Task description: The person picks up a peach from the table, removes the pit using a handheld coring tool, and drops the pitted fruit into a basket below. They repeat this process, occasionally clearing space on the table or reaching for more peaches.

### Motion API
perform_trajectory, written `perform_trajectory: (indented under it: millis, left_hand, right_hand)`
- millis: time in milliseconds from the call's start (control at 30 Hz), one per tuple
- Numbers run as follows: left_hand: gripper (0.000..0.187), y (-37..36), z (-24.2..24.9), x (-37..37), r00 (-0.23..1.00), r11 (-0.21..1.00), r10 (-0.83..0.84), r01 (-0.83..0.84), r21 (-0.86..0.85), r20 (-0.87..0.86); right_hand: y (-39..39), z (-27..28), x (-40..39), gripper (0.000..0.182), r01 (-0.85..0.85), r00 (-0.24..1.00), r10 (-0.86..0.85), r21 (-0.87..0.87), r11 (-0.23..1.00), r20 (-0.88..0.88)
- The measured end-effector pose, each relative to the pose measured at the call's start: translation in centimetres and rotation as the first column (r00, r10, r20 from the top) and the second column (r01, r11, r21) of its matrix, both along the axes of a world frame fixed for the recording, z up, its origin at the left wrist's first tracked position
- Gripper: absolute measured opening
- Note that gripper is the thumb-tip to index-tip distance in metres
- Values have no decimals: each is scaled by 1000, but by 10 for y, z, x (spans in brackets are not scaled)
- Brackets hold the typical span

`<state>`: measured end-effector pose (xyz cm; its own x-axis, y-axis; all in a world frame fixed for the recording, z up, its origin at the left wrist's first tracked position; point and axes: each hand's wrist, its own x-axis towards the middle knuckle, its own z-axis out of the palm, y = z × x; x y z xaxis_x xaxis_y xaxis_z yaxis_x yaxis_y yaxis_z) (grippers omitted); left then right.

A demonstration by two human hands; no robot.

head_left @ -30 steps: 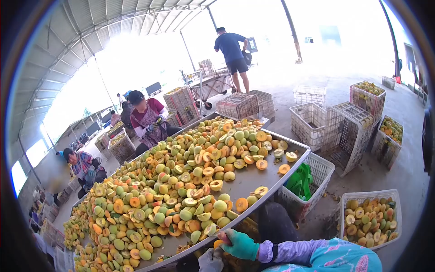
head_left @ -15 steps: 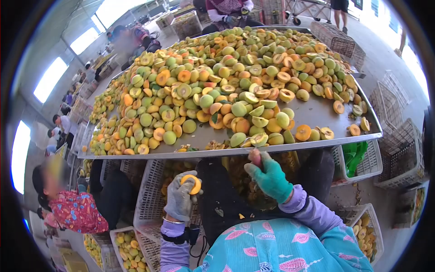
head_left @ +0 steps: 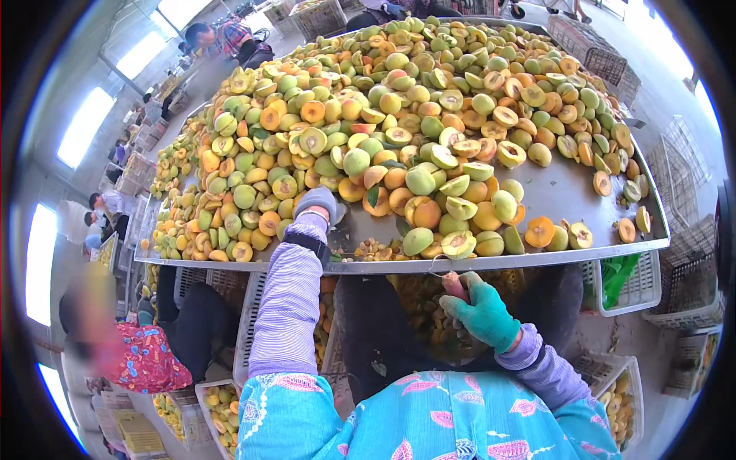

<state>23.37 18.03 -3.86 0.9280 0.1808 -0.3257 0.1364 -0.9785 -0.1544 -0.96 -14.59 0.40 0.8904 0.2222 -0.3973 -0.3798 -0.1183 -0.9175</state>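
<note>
Halved and whole yellow-green fruits [head_left: 353, 115] lie heaped on a metal table [head_left: 560, 192]. My left hand [head_left: 318, 205], in a grey glove, reaches over the table's front edge to the fruits; its fingers are hidden and I cannot make out what it touches. My right hand [head_left: 484, 310], in a green glove, is closed around a small tool with a pinkish handle [head_left: 454, 286] just below the table edge. A thin wire loop shows at the tool's upper end.
White crates stand below the table, one holding green plastic [head_left: 617, 277]. Crates of fruit [head_left: 222, 414] sit at lower left and lower right. A person in a red patterned top [head_left: 149, 360] sits at left; another person [head_left: 230, 38] is behind the table's far left.
My left hand has moved up onto the table, and the orange fruit half it held no longer shows. My right hand has shifted slightly right and down with the tool.
</note>
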Motion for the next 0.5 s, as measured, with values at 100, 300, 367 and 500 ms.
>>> perform_trajectory:
  millis: [100,300,367,500]
  left_hand:
    - [49,17,13,-22,997,979,-16,31,-200,76]
    - [49,-6,66,-139,986,-152,79,-133,-979,-146]
    - [52,-48,74,-165,992,-212,78,-78,-974,-96]
    - [52,-107,74,-185,975,-531,130,-86,-843,-182]
  right_hand:
    - [-9,-6,5,28,-24,996,20,46,999,82]
    - [11,-1,8,30,31,874,20,-96,995,485]
    - [25,11,5,27,91,751,54,-184,979,658]
    - [39,12,2,24,137,720,67,-236,962,691]
